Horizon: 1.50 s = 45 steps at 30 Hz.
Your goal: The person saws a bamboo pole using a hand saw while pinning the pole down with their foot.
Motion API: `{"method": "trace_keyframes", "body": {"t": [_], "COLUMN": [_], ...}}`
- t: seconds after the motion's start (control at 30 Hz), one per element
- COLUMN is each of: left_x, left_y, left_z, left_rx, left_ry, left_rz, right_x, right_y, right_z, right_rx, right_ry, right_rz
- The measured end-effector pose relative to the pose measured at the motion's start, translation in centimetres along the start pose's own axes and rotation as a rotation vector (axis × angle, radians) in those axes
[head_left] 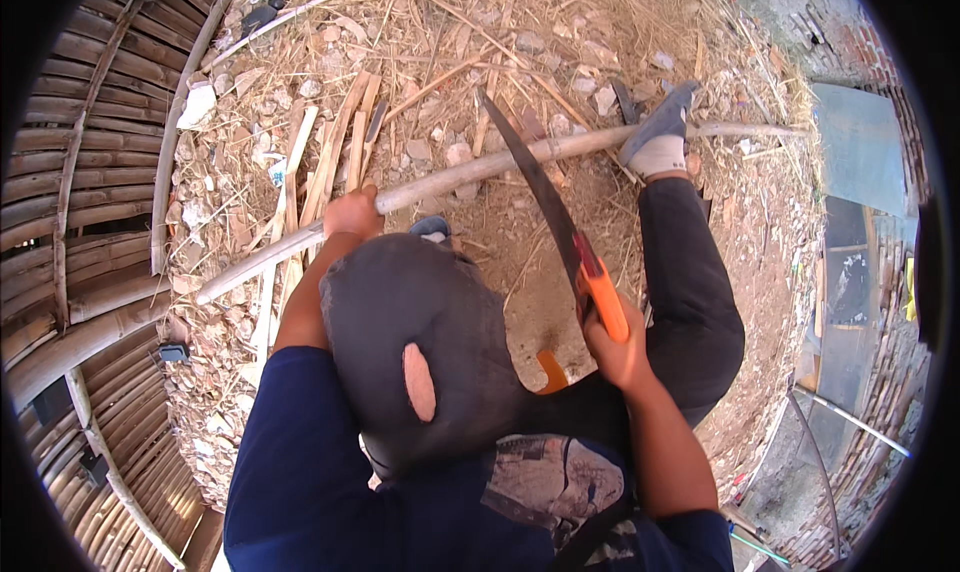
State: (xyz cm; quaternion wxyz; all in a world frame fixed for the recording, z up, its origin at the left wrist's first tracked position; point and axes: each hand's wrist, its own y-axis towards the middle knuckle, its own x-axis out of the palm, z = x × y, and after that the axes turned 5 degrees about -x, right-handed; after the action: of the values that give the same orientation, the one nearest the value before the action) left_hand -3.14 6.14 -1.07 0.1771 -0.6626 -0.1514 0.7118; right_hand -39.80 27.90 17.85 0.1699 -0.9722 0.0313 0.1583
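Observation:
A long pale wooden pole (470, 172) lies slantwise across the ground ahead of me. My left hand (352, 214) is closed round it left of the middle. In my right hand (617, 350) is a curved pruning saw (545, 187), held by its orange handle, with the dark blade pointing forward and left. The blade crosses over the pole in this view; whether it touches the wood I cannot tell. My right foot, in a grey and white sock (660, 137), rests on the pole's right part. My bent left knee (410, 322) hides the ground below it.
Split bamboo strips (335, 147) lie beyond my left hand among stones and straw. A bamboo slat wall (110, 172) runs along the left. Blue-grey sheets (865, 142) and a brick wall (890, 372) stand at the right. An orange curved piece (551, 372) shows near my lap.

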Motion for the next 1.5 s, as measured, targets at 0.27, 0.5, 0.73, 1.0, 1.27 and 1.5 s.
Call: {"method": "trace_keyframes", "body": {"t": [0.27, 0.5, 0.73, 1.0, 1.27, 1.5], "left_x": [1.2, 0.4, -0.8, 1.5, -5.3, -4.4], "left_y": [-0.5, 0.2, -0.4, -1.4, -0.7, -0.4], "left_z": [-1.6, -0.3, -1.1, -0.4, 0.2, -0.1], "left_rx": [0.018, 0.014, -0.005, 0.106, 0.087, 0.065], "left_ry": [0.005, -0.024, -0.024, 0.03, 0.031, 0.024], "left_rz": [-0.034, -0.063, -0.103, 0.337, -0.095, -0.191], "right_x": [1.2, -2.9, -2.8, -6.0, -4.0, -2.4], "right_y": [-4.2, -2.2, -7.0, -12.4, -10.9, -7.0], "right_z": [-1.8, -2.5, -5.3, -5.3, -7.8, -6.1], "right_rx": [0.042, 0.121, 0.176, 0.051, 0.013, 0.096], "right_ry": [0.062, 0.214, 0.116, 0.042, -0.077, -0.054], "right_rz": [0.032, -0.011, 0.083, 0.253, 0.23, 0.095]}}
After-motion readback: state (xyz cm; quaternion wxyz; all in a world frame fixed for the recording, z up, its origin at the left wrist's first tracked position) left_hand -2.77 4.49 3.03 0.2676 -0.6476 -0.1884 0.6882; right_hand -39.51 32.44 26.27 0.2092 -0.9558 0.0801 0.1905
